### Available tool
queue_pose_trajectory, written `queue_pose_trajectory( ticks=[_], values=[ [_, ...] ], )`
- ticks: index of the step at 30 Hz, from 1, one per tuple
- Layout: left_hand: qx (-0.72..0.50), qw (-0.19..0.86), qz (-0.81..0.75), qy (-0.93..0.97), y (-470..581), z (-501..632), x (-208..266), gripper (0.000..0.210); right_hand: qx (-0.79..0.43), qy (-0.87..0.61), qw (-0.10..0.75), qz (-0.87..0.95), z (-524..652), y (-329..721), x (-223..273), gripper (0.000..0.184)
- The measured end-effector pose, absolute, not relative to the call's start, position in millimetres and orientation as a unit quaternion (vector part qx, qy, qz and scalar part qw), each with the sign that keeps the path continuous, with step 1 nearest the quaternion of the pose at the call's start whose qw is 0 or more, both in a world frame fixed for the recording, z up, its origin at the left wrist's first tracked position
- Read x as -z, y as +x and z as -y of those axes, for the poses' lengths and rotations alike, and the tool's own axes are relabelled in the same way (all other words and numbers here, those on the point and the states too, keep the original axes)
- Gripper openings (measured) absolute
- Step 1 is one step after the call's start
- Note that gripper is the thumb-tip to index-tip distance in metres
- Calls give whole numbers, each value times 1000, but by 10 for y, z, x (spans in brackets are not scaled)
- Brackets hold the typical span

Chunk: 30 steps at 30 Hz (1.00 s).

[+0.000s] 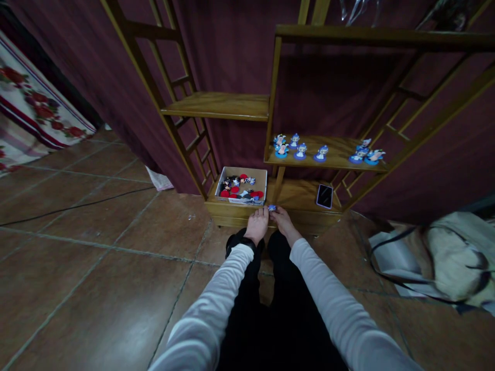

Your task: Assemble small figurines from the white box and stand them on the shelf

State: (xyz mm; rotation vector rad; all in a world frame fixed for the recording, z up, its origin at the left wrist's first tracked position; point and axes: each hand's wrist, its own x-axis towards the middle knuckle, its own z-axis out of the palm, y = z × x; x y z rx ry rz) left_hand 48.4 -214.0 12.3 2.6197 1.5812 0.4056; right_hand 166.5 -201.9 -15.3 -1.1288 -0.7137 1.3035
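A small blue-and-white figurine [271,208] is between my two hands, just in front of the low shelf. My right hand [283,220] pinches it from the right. Bent fingers of my left hand [257,224] close at its left side; their tips are too small to make out fully. Just beyond my left hand, an open cardboard box [260,174] on the bottom shelf holds several figurines [234,181] and red round bases [235,190]. Several blue and purple figurines, one of them a penguin-like figurine [300,151], stand on the middle shelf [336,161].
The wooden shelf unit [273,93] stands against a dark red curtain [228,56]. A phone [324,196] lies on the bottom shelf at right. Bags [454,257] rest on the tiled floor [116,288] at right. A black cable [77,206] crosses the floor at left.
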Motion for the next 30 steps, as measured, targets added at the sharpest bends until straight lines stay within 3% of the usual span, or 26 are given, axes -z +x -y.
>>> queue_pose_trajectory(
  ticks=[5, 14, 24, 30],
  values=[
    [-183, 136, -528, 818, 463, 2065, -67, 42, -570, -491, 595, 284, 2000, 1690, 169, 24],
    [-366, 311, -512, 713, 443, 1917, 90, 36, -598, -455, 596, 282, 1998, 1719, 168, 33],
    [-470, 488, -483, 555, 497, 1749, 274, 37, -604, -438, 604, 279, 1981, 1723, 209, 32],
    [-469, 620, -427, 461, 525, 1721, 264, 30, -609, -424, 610, 279, 1976, 1728, 199, 31]
  ],
)
